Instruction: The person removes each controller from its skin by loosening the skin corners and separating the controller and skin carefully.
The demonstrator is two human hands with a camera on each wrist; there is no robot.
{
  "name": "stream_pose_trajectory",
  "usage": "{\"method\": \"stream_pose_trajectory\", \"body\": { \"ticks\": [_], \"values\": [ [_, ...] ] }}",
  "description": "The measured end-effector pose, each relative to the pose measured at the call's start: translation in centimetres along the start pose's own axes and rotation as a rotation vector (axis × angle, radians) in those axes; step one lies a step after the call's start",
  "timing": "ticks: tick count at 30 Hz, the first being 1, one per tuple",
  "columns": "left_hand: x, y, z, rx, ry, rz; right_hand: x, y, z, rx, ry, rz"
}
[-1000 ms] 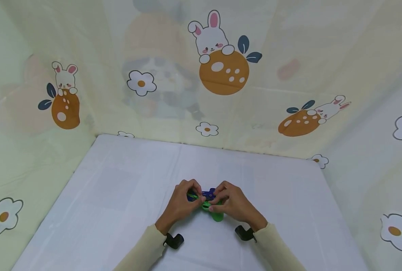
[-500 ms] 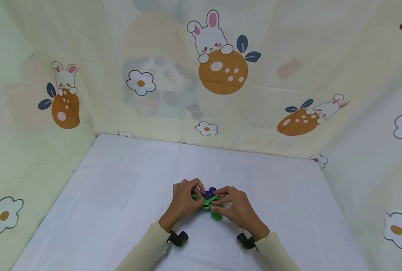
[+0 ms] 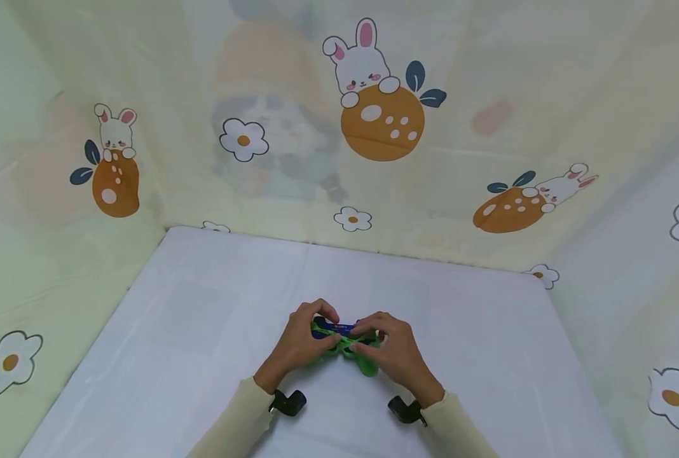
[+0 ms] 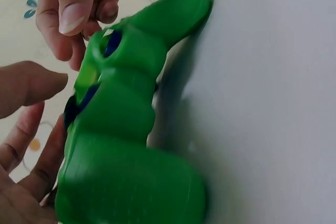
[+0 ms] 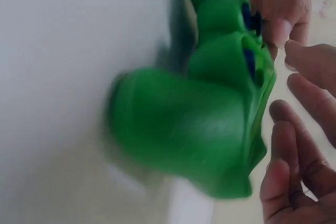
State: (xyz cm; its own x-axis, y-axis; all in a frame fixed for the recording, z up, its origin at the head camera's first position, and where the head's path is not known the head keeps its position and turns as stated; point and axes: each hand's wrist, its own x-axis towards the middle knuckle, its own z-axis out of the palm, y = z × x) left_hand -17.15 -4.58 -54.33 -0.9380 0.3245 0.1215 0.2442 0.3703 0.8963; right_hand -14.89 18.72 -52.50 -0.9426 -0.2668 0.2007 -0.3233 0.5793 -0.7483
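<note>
A dark blue game controller (image 3: 340, 329) with white lettering on its top edge lies between the hands on the white table. Around its grips and face is a green silicone cover (image 3: 367, 365), slack and partly off along the upper side. The left hand (image 3: 301, 340) curls thumb and fingers at the left part of the cover. On the other side, the right hand (image 3: 395, 350) has its thumb and fingers at the cover's right upper edge. Both wrist views show the green cover (image 4: 115, 114) large, with blue sticks poking through its holes; the fingertips are partly hidden behind it.
The white tabletop (image 3: 202, 318) surrounds the controller. Behind and at both sides hangs a pale curtain (image 3: 294, 191) printed with rabbits, oranges and flowers. Black wrist cameras (image 3: 290, 403) sit at the cuffs of both sleeves.
The right hand has drawn green cover material away from the top, so more of the blue edge and its lettering shows. Both hands have shifted slightly left.
</note>
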Motion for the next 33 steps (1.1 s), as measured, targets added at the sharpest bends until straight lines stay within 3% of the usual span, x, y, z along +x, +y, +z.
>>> {"method": "stream_pose_trajectory", "body": {
  "ticks": [9,13,24,29,33],
  "values": [
    [-1.4,-1.1,-1.6,-0.058,-0.009,-0.085,2.2,-3.0,1.6,-0.085,-0.155,0.074],
    [-1.6,-1.4,-1.7,-0.069,-0.015,-0.082,3.1,-3.5,2.1,-0.095,-0.223,0.075],
    [-1.4,-1.6,-1.2,0.008,0.024,-0.005,4.4,-4.0,1.9,-0.053,-0.357,0.213],
    [-1.3,-1.0,-0.9,0.073,0.02,0.073,4.3,-3.9,2.1,-0.007,-0.345,0.3],
    [-1.3,-0.5,-0.9,0.092,0.026,0.105,4.3,-3.5,2.3,0.105,-0.292,0.336]
  ]
}}
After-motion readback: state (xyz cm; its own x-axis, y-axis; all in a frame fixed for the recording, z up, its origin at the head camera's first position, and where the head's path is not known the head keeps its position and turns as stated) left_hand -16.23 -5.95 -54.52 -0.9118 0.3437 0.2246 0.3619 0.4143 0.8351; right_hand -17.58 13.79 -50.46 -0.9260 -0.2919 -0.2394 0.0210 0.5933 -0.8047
